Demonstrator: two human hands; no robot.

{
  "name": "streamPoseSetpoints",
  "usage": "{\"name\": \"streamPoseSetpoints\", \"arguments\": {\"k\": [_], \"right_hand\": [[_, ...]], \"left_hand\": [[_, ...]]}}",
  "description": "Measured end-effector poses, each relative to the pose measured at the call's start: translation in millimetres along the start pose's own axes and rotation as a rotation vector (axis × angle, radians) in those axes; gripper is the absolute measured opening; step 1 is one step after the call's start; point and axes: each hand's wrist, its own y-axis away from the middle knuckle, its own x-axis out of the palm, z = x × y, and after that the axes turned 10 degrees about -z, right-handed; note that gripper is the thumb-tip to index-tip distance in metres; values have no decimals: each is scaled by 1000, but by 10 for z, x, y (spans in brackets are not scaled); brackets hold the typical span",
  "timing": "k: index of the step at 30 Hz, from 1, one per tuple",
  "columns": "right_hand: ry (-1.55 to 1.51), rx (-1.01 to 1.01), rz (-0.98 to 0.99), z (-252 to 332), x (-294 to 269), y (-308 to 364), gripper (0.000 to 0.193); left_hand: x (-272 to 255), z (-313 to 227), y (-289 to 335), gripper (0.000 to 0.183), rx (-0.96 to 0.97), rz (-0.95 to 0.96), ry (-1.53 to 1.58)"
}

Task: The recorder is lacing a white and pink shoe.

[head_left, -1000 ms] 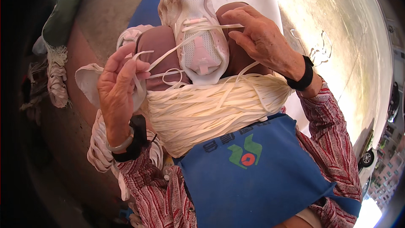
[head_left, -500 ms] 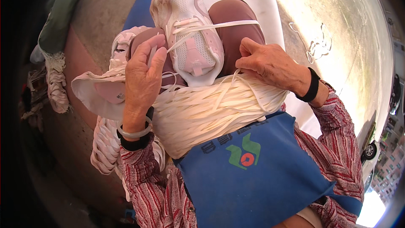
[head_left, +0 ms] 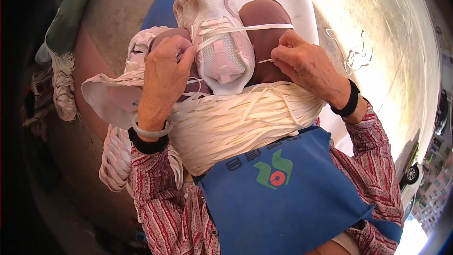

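A white-and-pink sneaker (head_left: 221,59) rests between my knees, its toe pointing away. One flat white lace (head_left: 271,27) crosses the sneaker and stretches over my right knee. My left hand (head_left: 165,75) is closed at the sneaker's left side, pinching the lace where it leaves the shoe. In the pinched fingers of my right hand (head_left: 302,63) is another white lace, its short tip sticking out toward the sneaker. A thick bundle of cream laces (head_left: 245,118) lies across my lap, just below both hands.
A second white-and-pink shoe (head_left: 141,47) stands left of my left knee, above a white curved shoe piece (head_left: 111,99). More bundled laces (head_left: 115,160) hang at the left. My blue apron (head_left: 283,198) covers my lap. A loose lace (head_left: 356,56) lies on the floor at right.
My right hand has risen from the lace bundle, bringing up a lace tip between its fingers. My left hand's fingers have closed together beside the sneaker. The view has shifted slightly.
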Motion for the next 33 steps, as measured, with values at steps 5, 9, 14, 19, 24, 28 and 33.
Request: {"name": "streamPoseSetpoints", "arguments": {"k": [5,9,14,19,24,28,33], "right_hand": [[-47,-39,35,65,99,-50,9],[-307,-6,-117,88,46,-262,7],[-242,-95,-152,66,137,-407,11],[-248,6,-259,0,232,-486,14],[-288,18,-220,40,194,-484,15],[-258,14,-203,41,215,-486,16],[-260,-7,-137,23,143,-491,16]], "left_hand": [[-4,40,92,12,136,-164,63],[-102,-163,168,14,-167,-333,507],[-112,-197,378,20,-412,-25,677],[-3,-124,361,17,-418,2,604],[47,-42,277,16,-334,-121,532],[23,-56,170,19,-371,-25,520],[31,-70,112,17,-435,-8,531]]}}
